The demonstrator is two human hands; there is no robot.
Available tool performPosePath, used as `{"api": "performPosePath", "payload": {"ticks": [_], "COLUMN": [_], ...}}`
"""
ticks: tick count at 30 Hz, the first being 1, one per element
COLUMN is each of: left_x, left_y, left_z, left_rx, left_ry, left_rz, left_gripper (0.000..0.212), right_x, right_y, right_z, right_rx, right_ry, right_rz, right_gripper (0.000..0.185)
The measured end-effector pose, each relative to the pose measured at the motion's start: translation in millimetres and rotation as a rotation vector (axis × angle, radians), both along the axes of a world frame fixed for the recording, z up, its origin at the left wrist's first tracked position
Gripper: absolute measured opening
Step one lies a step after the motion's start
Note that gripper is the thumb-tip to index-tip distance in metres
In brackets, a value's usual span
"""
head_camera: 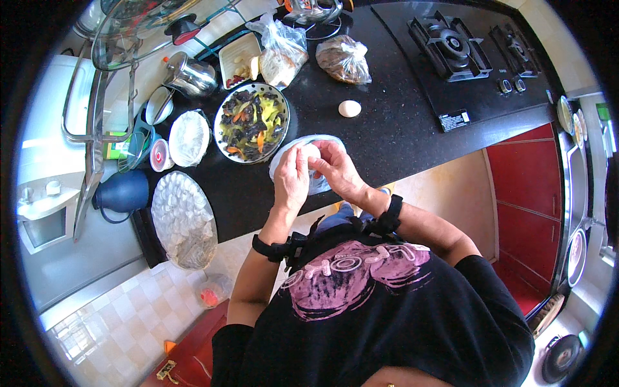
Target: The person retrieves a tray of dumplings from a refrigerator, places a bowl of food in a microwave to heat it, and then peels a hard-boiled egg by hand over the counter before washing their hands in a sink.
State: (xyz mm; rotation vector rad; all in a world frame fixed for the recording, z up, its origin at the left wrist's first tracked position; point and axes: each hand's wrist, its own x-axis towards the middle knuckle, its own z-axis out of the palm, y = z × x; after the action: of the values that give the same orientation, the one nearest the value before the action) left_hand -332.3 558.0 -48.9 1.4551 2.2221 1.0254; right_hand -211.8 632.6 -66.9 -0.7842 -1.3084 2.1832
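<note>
A pale egg [310, 150] is partly hidden between my fingers. My left hand [292, 176] grips it from one side, while my right hand [338, 171] has its thumb and fingertips on the other. Both hands are over a bowl lined with thin plastic [329, 185], at the front of the black counter. What the bowl holds is hidden by my hands. Beyond them, a whole white egg [349, 109] lies on the countertop. Left of the bowl stands a dish of black fungus with green and orange vegetable pieces [251, 123].
Two tied plastic bags of food, bread-like [283, 58] and brown [342, 59], lie farther back. A gas hob [452, 46] is at the right. At left are a plastic-covered bowl [189, 138], a steel pot [189, 75], a blue jug [123, 191] and a plastic-covered tray [184, 220] by the counter edge.
</note>
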Motion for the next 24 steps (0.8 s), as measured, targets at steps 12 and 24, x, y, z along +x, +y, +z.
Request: {"api": "performPosePath", "payload": {"ticks": [12, 24], "left_x": [0.0, -0.9], "left_y": [1.0, -2.9], "left_z": [-1.7, 10.8], "left_rx": [-0.049, -0.034], "left_ry": [0.115, 0.186], "left_rz": [-0.031, -0.118], "left_gripper": [0.025, 0.024], "right_x": [2.4, 5.4], "right_y": [2.5, 3.6], "right_z": [8.5, -1.7], "right_rx": [0.045, 0.143], "right_ry": [-0.089, -0.062], "right_rz": [0.008, 0.047], "right_gripper": [0.035, 0.049]}}
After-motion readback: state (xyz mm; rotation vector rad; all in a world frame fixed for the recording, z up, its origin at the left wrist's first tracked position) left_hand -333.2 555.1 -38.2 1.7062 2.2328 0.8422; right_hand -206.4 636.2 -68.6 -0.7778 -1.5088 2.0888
